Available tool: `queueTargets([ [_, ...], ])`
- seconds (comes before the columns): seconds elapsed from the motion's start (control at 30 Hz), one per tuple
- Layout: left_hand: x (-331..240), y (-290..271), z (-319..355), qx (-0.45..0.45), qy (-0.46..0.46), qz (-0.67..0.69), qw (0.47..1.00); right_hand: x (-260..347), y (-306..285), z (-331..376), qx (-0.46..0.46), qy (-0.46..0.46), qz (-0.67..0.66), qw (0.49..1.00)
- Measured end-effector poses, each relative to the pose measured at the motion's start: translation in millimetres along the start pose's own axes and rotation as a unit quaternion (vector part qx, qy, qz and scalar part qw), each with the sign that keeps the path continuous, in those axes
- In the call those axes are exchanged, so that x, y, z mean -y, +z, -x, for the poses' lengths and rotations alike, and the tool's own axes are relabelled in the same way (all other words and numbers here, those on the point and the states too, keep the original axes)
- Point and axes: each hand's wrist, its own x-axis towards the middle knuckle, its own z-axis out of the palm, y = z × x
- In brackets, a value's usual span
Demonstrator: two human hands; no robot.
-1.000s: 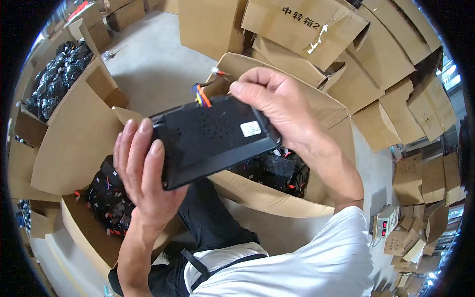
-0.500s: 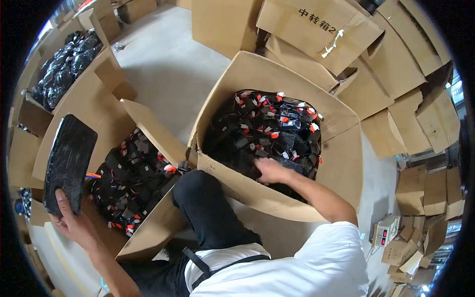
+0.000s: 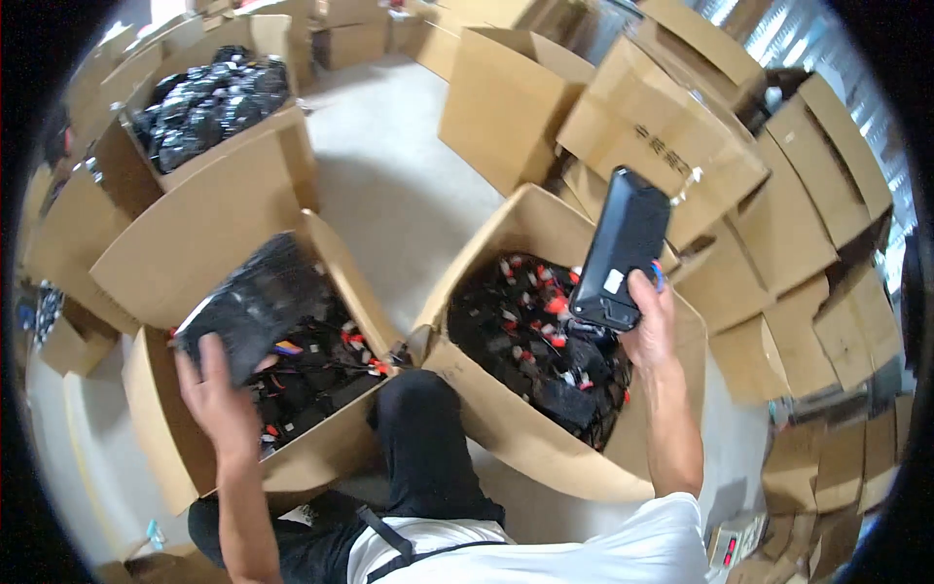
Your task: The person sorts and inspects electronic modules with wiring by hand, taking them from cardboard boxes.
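My left hand [image 3: 224,404], smeared by motion, grips the lower end of a flat black pack [image 3: 268,287] over the left cardboard box [image 3: 161,419]. The pack looks dull and scuffed, with a short coloured wire bundle beneath it. In my right hand [image 3: 654,326] is a second black pack [image 3: 625,243], glossy and rounded at the edges, with a white label and red and blue wires near my thumb. It is raised above the right cardboard box [image 3: 545,443]. Both boxes hold many black packs with red and white connectors.
An open box of black wrapped bundles [image 3: 209,112] stands at the far left. Cardboard cartons [image 3: 671,136] are stacked at the back right, and more line the right side. Bare floor [image 3: 375,146] runs between the boxes. My bent knee [image 3: 420,399] is between the two near boxes.
My right hand has come up out of the right box holding a pack. My left hand has moved rightward with its pack, now tilted over the left box. The view has shifted.
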Motion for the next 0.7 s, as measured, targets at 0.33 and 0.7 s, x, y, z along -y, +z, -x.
queueTargets([
  [0.33, -24, 47, 62, 0.041, 0.005, 0.372, 0.927, -58, 232, 43, 0.264, 0.153, -0.108, 0.946],
  [0.7, -27, -79, 56, -0.010, 0.000, 0.219, 0.976, -77, 264, 45, 0.368, 0.026, 0.114, 0.923],
])
